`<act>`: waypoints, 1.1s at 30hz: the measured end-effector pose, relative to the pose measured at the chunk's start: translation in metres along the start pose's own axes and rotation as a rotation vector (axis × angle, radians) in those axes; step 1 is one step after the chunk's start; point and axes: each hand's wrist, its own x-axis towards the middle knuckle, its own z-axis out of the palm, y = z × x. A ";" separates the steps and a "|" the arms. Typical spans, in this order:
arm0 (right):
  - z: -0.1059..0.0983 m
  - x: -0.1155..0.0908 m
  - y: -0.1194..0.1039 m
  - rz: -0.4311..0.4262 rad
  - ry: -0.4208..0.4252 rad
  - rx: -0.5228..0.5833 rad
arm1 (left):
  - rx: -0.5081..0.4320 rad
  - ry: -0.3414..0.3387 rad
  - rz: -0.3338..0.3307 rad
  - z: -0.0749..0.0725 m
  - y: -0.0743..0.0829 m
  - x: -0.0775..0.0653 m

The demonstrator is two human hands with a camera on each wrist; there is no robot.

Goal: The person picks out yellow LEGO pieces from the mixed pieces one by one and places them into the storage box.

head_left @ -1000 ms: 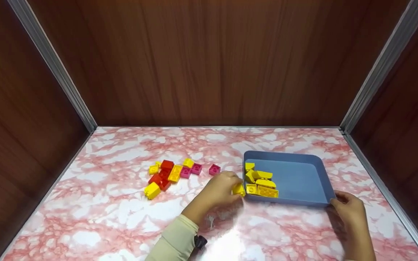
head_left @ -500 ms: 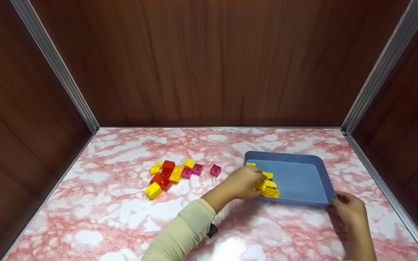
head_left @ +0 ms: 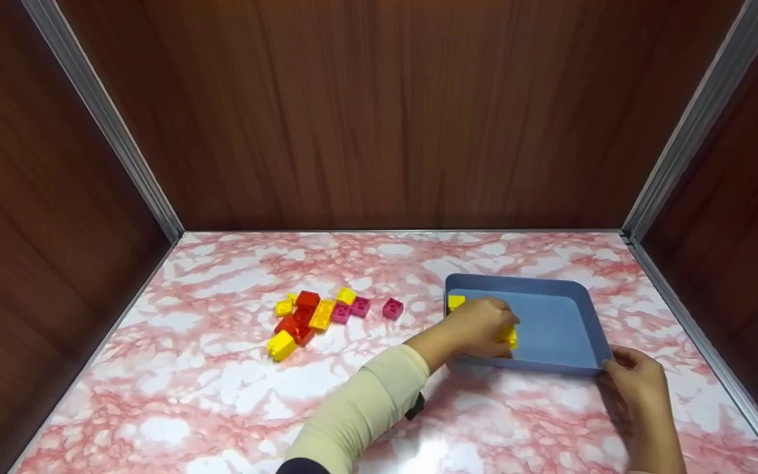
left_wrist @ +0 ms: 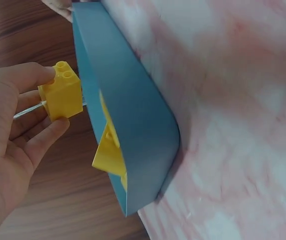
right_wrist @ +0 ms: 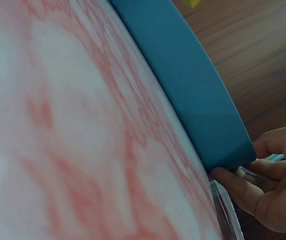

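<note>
My left hand (head_left: pixel 481 326) is over the left half of a blue-grey tray (head_left: pixel 550 288), pinching a yellow toy building brick (left_wrist: pixel 62 92) between thumb and fingers. The left wrist view shows that brick's studs and the hand above the tray's rim. Other yellow bricks (left_wrist: pixel 108 155) lie inside against the tray's left end; in the head view the hand hides most of them, and one yellow brick (head_left: pixel 456 301) shows at the back left corner. At the near right corner, my right hand (head_left: pixel 639 382) grips the tray, its fingers (right_wrist: pixel 233 187) right at the wall.
Left of the tray, a loose cluster on the marbled table (head_left: pixel 221 408) has red bricks (head_left: pixel 308 300), yellow ones (head_left: pixel 281 345), an orange-yellow one (head_left: pixel 322 315) and magenta ones (head_left: pixel 360 306). One magenta brick (head_left: pixel 392 308) sits apart, nearer the tray. Brown panels (head_left: pixel 392 118) enclose the back and sides.
My left hand has carried the yellow brick rightward from beside the tray's left wall to over its inside. The right hand keeps its grip on the corner.
</note>
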 end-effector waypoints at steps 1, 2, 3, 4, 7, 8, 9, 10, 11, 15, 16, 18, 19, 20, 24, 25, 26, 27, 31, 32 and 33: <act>-0.001 0.000 0.000 -0.001 -0.002 0.001 | -0.001 -0.014 -0.004 0.002 0.002 0.004; -0.001 0.000 0.000 0.000 -0.003 -0.001 | -0.008 -0.028 -0.007 0.003 0.003 0.007; -0.002 0.000 0.000 -0.001 -0.006 0.000 | -0.009 -0.041 -0.007 0.005 0.005 0.011; -0.002 0.000 0.000 -0.003 -0.007 0.007 | -0.011 -0.052 -0.006 0.008 0.006 0.014; -0.001 0.000 0.000 -0.008 0.010 0.017 | -0.026 -0.079 -0.005 0.013 0.008 0.021; -0.001 0.000 0.000 -0.011 0.018 0.019 | -0.028 -0.086 -0.006 0.014 0.009 0.023; 0.000 0.001 0.000 -0.015 0.026 0.017 | -0.025 -0.094 -0.006 0.015 0.009 0.025; 0.000 0.001 0.000 -0.014 0.032 0.019 | -0.025 -0.106 -0.007 0.016 0.010 0.027; 0.000 0.001 0.000 -0.013 0.032 0.020 | -0.027 -0.123 -0.013 0.017 0.011 0.029; 0.000 0.003 0.000 0.003 0.018 0.022 | 0.000 -0.179 -0.005 0.019 0.015 0.036; 0.000 0.003 0.000 0.007 0.014 0.022 | 0.007 -0.189 -0.001 0.020 0.016 0.038; 0.000 0.003 0.000 0.009 0.013 0.011 | 0.017 -0.204 0.000 0.020 0.017 0.040; 0.000 0.003 0.000 0.007 0.015 0.002 | 0.021 -0.210 0.001 0.021 0.018 0.041; 0.000 0.003 0.000 0.004 0.019 -0.003 | 0.021 -0.216 -0.004 0.021 0.018 0.041; -0.001 0.003 0.000 0.006 0.015 -0.019 | 0.021 -0.223 -0.006 0.021 0.018 0.044; -0.001 0.003 0.000 0.009 0.014 -0.019 | 0.020 -0.221 -0.006 0.021 0.018 0.044; -0.001 0.003 0.000 0.012 0.013 -0.021 | 0.008 -0.223 -0.014 0.021 0.017 0.044; -0.001 0.003 0.000 0.017 0.010 -0.022 | -0.003 -0.222 -0.021 0.021 0.016 0.044; -0.001 0.004 0.000 0.026 0.009 -0.017 | -0.081 -0.219 -0.061 0.019 0.013 0.044; -0.001 0.003 0.000 0.025 0.012 -0.017 | -0.100 -0.215 -0.068 0.019 0.012 0.043; -0.001 0.003 0.000 0.024 0.016 -0.015 | -0.109 -0.207 -0.068 0.018 0.011 0.043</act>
